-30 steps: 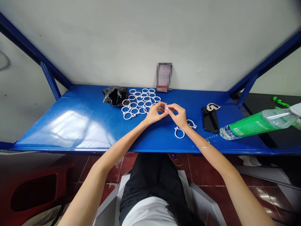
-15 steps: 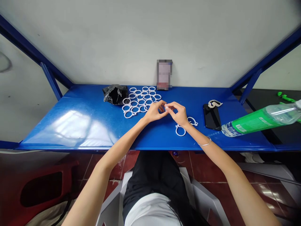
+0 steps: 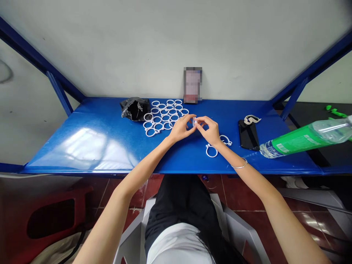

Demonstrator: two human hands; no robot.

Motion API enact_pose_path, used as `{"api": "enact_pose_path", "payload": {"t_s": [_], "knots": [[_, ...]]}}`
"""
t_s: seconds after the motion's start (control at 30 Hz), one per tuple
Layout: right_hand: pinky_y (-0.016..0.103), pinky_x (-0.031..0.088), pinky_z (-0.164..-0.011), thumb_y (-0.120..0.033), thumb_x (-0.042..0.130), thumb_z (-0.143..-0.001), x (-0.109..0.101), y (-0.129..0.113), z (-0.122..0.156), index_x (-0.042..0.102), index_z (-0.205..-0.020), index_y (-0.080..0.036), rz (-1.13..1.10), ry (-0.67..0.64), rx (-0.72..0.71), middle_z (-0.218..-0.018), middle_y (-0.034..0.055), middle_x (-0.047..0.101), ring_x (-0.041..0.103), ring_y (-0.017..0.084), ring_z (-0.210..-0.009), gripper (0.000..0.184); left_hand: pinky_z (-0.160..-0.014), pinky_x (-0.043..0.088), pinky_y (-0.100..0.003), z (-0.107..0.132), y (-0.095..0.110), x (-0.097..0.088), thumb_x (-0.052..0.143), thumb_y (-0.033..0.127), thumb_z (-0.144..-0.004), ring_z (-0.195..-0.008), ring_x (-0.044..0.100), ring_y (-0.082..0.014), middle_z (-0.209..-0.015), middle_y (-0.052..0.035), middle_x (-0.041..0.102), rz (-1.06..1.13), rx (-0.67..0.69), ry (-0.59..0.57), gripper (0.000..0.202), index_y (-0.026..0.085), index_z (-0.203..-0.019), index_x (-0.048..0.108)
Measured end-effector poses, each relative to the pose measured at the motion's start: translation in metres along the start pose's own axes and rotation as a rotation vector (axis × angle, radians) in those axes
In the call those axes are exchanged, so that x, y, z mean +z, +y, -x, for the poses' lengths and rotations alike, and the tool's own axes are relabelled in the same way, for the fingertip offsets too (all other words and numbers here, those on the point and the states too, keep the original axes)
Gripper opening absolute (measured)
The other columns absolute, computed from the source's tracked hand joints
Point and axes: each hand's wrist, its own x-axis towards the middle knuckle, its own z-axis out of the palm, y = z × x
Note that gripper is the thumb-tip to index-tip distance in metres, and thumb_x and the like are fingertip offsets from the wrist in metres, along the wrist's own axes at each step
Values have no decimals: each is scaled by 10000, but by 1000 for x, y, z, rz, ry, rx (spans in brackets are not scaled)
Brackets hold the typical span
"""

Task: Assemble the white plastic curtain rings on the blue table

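Observation:
Over the middle of the blue table, a white plastic ring (image 3: 194, 122) is held edge-on between my two hands. My left hand (image 3: 182, 129) grips it from the left with thumb and fingers. From the other side, my right hand (image 3: 209, 130) pinches it; the fingertips hide much of the ring. Several closed white rings (image 3: 165, 118) lie grouped on the table just left of and beyond my left hand. Under my right wrist lie a white ring with a small clasp (image 3: 211, 151) and another open ring (image 3: 226, 140), partly covered by the wrist.
A torn black plastic bag (image 3: 135, 109) sits at the back left. A blurred-out upright phone-like panel (image 3: 192, 85) leans on the wall. To the right are a black phone (image 3: 249, 136), a cream strap-like item (image 3: 252, 119) on its top end, and a green-labelled bottle (image 3: 299, 141).
The ring between my hands has turned so that more of its side shows. Both hands stay in nearly the same place, and the rings on the table have not moved.

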Motion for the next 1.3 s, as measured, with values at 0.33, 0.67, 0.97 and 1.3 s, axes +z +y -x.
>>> {"api": "enact_pose_path", "payload": {"t_s": [0.33,0.67,0.97,1.3], "knots": [[335,579,-690,-400,576,-945,-2,7,-2,698,-902,-240,32,10,-19,-897,43,726,678,197,-798,206,-917,547,-348,0,1,-2,569,410,-936,-1243,547,-243,-1298,-127,594,-82,87,3,384,196,-1255,576],[326,555,-682,-332,609,-929,-3,9,-3,710,-866,-230,7,13,-57,-866,38,722,667,188,-770,157,-837,565,-344,-3,-10,-1,521,513,-950,-1108,615,-231,-1170,-135,660,-38,163,100,400,178,-1098,685],[305,543,-646,-240,645,-895,-3,11,-3,701,-840,-222,-7,6,-63,-811,21,692,646,170,-718,80,-695,578,-290,-3,-5,2,564,522,-926,-998,643,-209,-1073,-127,689,37,157,146,402,161,-1003,724],[302,548,-644,-232,658,-885,-4,11,-2,707,-830,-226,-13,2,-49,-813,19,689,649,168,-730,75,-653,575,-274,-2,0,1,603,545,-891,-938,657,-195,-1025,-115,697,118,115,155,420,157,-962,748]]}}
